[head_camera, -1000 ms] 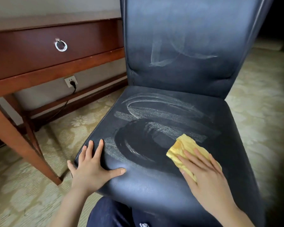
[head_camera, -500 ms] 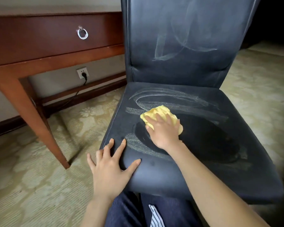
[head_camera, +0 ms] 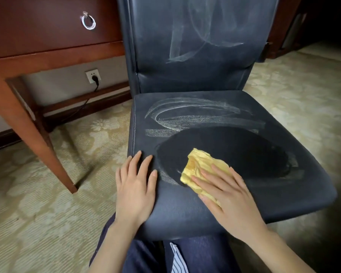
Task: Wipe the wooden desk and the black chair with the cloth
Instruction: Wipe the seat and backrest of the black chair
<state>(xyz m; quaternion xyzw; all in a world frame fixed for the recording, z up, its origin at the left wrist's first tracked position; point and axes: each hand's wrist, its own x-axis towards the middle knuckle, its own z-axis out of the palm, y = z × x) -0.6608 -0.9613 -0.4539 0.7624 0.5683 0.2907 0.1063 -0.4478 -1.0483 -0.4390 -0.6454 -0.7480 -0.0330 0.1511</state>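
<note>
Head view shows the right hand [head_camera: 227,192] pressing the cloth [head_camera: 197,166] flat on the chair [head_camera: 234,150] seat, left hand [head_camera: 135,186] spread bracing the front edge, so careless strokes might skip rear chalky streaks.

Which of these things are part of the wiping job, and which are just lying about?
Part of the job: cloth under the right hand; chair, steadied by the left hand; desk.

Just there: socket; carpet.
</note>
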